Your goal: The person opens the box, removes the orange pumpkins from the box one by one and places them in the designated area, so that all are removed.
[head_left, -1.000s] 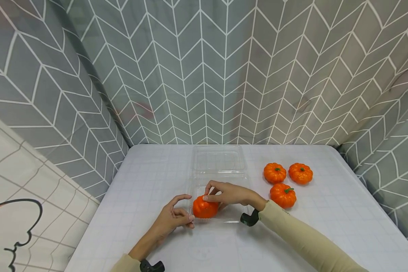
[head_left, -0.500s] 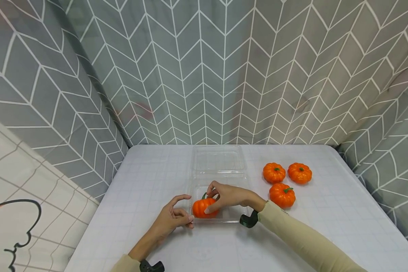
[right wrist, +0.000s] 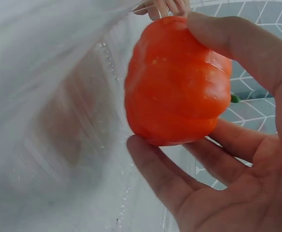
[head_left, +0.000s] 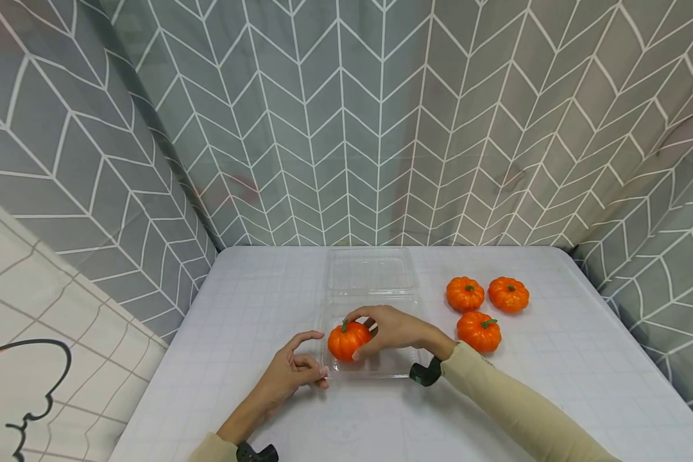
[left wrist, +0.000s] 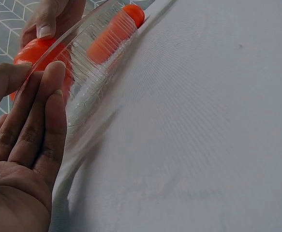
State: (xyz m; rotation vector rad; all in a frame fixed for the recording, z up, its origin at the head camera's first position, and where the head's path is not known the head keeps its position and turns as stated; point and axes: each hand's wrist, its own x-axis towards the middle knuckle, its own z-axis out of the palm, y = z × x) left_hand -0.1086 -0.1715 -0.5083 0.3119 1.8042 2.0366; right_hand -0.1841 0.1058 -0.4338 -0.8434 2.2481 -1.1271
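Observation:
A small orange toy pumpkin (head_left: 346, 342) with a green stem is over the near-left part of a clear plastic clamshell box (head_left: 389, 367). My right hand (head_left: 389, 330) holds this pumpkin (right wrist: 179, 82) between thumb and fingers; in the right wrist view its stem points towards the palm side. With thumb and fingertips, my left hand (head_left: 291, 366) pinches the box's near-left rim, seen closely in the left wrist view, where the left hand (left wrist: 29, 130) has the clear wall (left wrist: 82, 87) between thumb and fingers. Whether the pumpkin touches the box floor, I cannot tell.
Three more orange pumpkins lie right of the box: one at the back left (head_left: 465, 294), one at the back right (head_left: 509, 295), one nearer (head_left: 479, 332). The box's lid (head_left: 372, 271) lies folded back on the white table (head_left: 265, 289). Patterned curtains (head_left: 358, 128) stand behind.
The right hand has changed its hold on the pumpkin and turned it, so its stem now shows on top. The pumpkin has shifted slightly away from me. The left hand stays at the rim.

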